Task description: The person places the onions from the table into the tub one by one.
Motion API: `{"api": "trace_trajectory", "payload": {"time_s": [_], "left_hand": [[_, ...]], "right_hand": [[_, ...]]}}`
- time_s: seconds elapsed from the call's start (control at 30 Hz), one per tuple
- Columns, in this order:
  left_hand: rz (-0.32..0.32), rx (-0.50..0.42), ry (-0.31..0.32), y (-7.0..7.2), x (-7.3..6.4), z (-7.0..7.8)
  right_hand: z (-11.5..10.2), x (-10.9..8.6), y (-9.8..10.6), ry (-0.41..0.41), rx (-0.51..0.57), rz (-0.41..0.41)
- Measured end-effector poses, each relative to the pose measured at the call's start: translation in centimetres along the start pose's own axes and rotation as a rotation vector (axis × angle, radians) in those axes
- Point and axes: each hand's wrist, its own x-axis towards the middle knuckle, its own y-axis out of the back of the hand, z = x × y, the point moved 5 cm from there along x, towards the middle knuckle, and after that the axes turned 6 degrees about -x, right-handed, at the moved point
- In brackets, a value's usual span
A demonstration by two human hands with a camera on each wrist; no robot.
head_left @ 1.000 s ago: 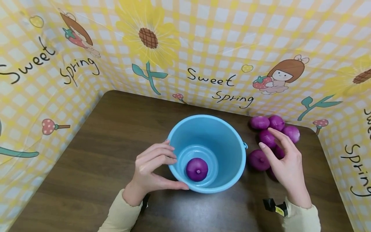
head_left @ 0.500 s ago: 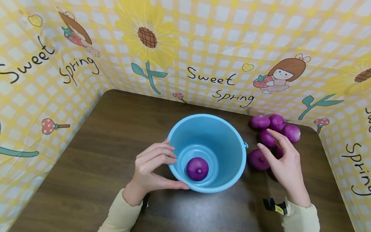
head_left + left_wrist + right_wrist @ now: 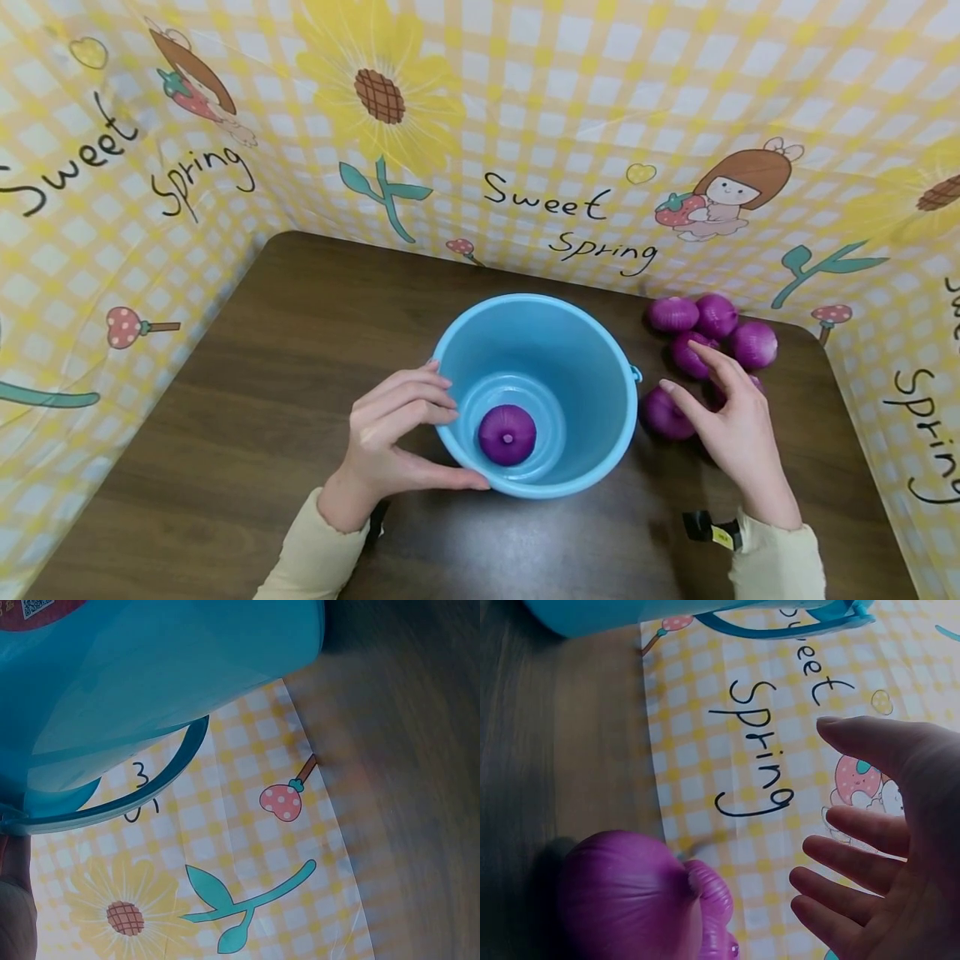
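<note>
The left hand (image 3: pixel 401 437) grips the rim of a blue bucket (image 3: pixel 588 400) at about eight o'clock; inside, one purple onion (image 3: pixel 507 435) lies toward seven. Outside, near three, the right hand (image 3: pixel 738 429) is released, fingers spread, by an onion cluster (image 3: pixel 684 356), its count apparently part-hidden.

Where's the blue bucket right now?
In the head view, the blue bucket stands near the middle of the table, between the left hand gripping it and the purple onions to its right.
</note>
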Motion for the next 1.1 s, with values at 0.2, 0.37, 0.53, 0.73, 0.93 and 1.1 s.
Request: {"api": "trace_trajectory", "payload": {"time_s": [0.2, 0.37, 0.53, 0.73, 0.93, 1.1], "left_hand": [[-0.002, -0.003, 0.007, 0.0, -0.1, 0.0], [-0.003, -0.002, 0.010, 0.0, -0.2, 0.0], [-0.003, 0.003, 0.012, -0.1, -0.2, 0.0], [-0.006, 0.006, 0.017, -0.1, -0.1, 0.0], [-0.007, 0.005, 0.019, 0.0, -0.1, 0.0], [-0.008, 0.004, 0.016, 0.0, -0.1, 0.0]], "right_hand": [[0.9, 0.0, -0.7, -0.005, -0.020, -0.072], [1.6, 0.0, -1.2, 0.008, -0.041, -0.122], [2.3, 0.0, -1.5, 0.019, -0.060, -0.146], [2.9, -0.2, -2.0, 0.017, -0.101, -0.203], [3.2, -0.3, -2.7, 0.019, -0.134, -0.251], [3.4, -0.4, -3.1, 0.034, -0.159, -0.238]]}}
